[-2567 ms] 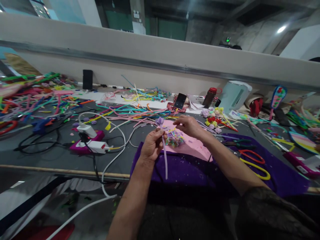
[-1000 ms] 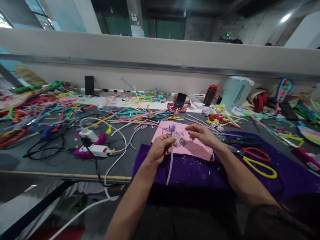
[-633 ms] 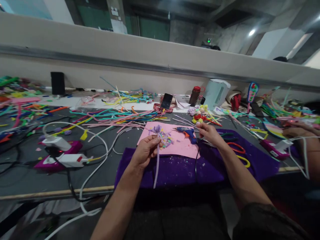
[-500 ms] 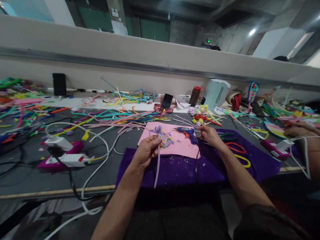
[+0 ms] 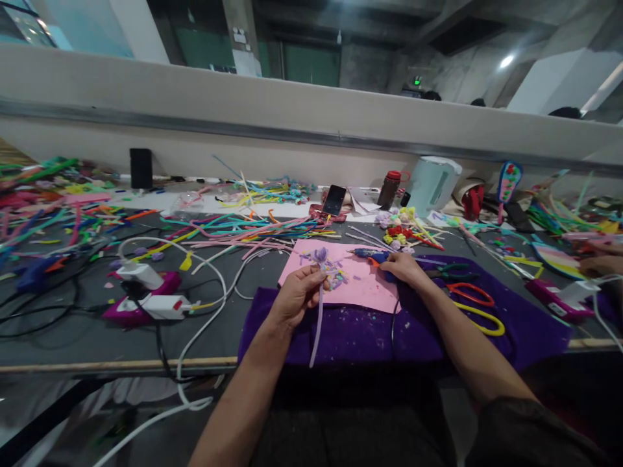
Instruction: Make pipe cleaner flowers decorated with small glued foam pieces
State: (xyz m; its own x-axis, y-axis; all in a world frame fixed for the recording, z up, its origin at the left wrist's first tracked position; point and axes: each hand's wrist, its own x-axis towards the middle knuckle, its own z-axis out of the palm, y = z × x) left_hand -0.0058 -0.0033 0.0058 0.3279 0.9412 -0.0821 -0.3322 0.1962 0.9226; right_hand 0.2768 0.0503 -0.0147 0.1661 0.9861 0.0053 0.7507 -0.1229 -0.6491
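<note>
- The grey worktable (image 5: 73, 337) ran the full width of the view, strewn with loose pipe cleaners (image 5: 243, 228).
- A purple cloth (image 5: 360, 334) lay over the near edge of the table, with a pink foam sheet (image 5: 363, 288) resting on its far part.
- Red and yellow scissors (image 5: 474, 305) lay on the cloth, to the right of the sheet.
- The left hand (image 5: 296, 299) was closed in a pinch around a lilac pipe-cleaner flower (image 5: 320, 255), held upright over the sheet's near left corner, the stem hanging down past the cloth's edge.
- The right hand (image 5: 402, 267) lay curled over the blue glue gun (image 5: 370, 255) on the sheet's right side, fingers wrapped on its handle.
</note>
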